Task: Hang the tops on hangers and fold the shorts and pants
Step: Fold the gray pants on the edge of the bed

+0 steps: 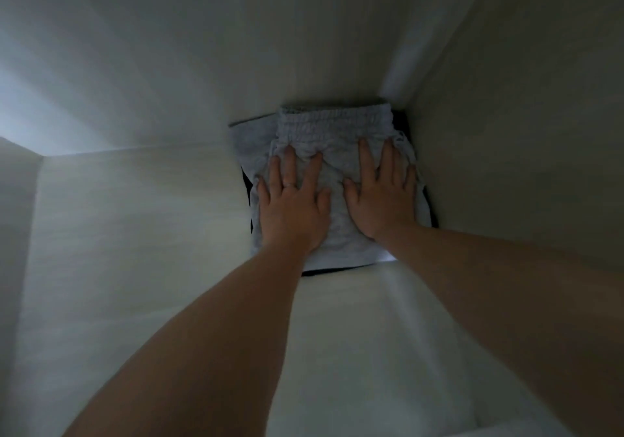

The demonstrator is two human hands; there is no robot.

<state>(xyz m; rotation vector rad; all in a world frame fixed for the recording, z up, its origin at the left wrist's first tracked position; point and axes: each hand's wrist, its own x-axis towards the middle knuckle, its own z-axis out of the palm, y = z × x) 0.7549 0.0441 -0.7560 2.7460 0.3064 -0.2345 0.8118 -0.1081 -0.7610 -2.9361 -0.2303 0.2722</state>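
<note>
Folded grey shorts [334,153] tucked right into the back corner [388,99] of a pale shelf [162,234], elastic waistband [334,122] end nearest the corner, sitting on top of sth dark [324,272] poking out on the edge farthest from the corner. Prob another folded piece, too dim to tell tbh. Left hand [292,207] flat on the half away from the corner's side wall, right hand [381,197] flat on the half next to that wall, both palms down. Fingers [290,163] straight and spread apart on both, pressing on the cloth, not curled round or pinching anything. Thin ring [289,185] on one left finger. Looks like the last pat-down of a fold w/ the stack already put away, so this pair prob done imo. Handling-wise: soft, light, jersey-type fabric, zero stiffness, bound to flop open if grabbed by one edge. Waistband bunchy and thicker, so likely to leave the pile lopsided toward the corner. Best bet for moving it: slide flat fingers under the whole fold from the open side opposite the corner, thumbs on top, lift as one slab. Not slippery, nothing fragile, just easy to rumple. No hangers or tops in view here btw.
</note>
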